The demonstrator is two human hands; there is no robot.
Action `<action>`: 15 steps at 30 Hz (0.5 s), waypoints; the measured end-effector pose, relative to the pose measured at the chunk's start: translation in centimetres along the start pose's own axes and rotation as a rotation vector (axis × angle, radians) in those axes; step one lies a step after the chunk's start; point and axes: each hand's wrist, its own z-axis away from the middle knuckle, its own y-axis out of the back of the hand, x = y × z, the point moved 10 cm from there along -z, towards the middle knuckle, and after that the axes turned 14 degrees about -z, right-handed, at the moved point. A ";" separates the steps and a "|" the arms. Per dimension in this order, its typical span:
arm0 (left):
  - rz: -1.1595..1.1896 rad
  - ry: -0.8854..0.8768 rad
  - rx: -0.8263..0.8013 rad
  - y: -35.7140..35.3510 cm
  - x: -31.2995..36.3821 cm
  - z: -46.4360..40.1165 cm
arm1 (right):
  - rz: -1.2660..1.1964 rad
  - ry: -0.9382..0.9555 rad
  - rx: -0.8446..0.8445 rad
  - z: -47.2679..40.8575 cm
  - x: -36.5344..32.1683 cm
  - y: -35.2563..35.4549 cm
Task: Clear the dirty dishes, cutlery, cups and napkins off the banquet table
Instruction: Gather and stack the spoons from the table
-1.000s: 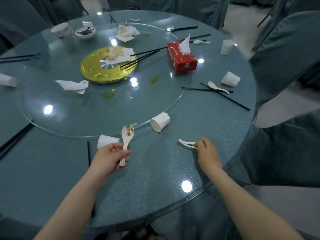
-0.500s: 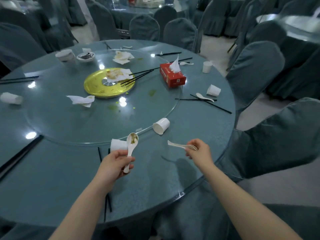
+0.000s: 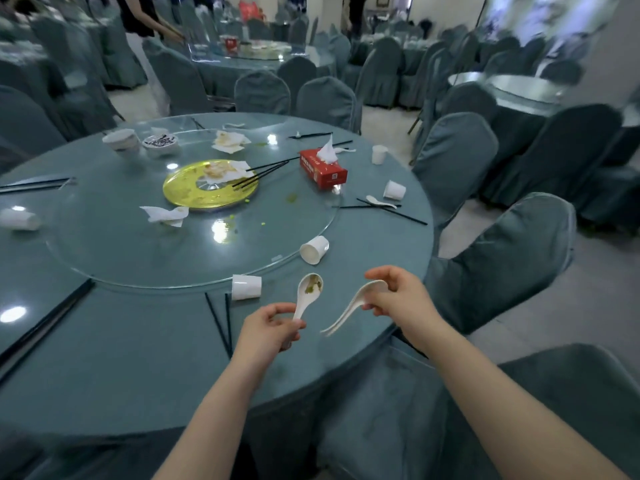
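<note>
Two white spoons in hand. Left hand [image 3: 266,327] fingers pinch the soiled spoon [image 3: 307,295] by its handle, bowl upright above them. Right hand [image 3: 401,299] fingers grip the second spoon [image 3: 349,311] at its bowl, handle drooping leftward over the table [image 3: 138,358].

Left hand [image 3: 266,329] pinches a white spoon [image 3: 308,295] by the handle, bowl up, green residue inside. Right hand [image 3: 403,299] holds a second white spoon [image 3: 349,310] by the bowl end, handle angled down-left. Both above the surface [image 3: 138,358] near its edge. Two tipped paper cups [image 3: 246,287] [image 3: 314,249] just beyond.
</note>
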 end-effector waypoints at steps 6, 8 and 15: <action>-0.116 -0.100 -0.175 -7.6 3.2 2.2 | 0.145 -0.023 0.005 1.5 -0.7 4.0; -0.142 -0.115 -0.211 -10.3 4.3 2.6 | 0.165 -0.012 0.004 1.6 -1.3 6.2; -0.151 -0.159 -0.271 -19.6 7.2 4.9 | 0.167 0.037 -0.045 1.1 -3.0 14.6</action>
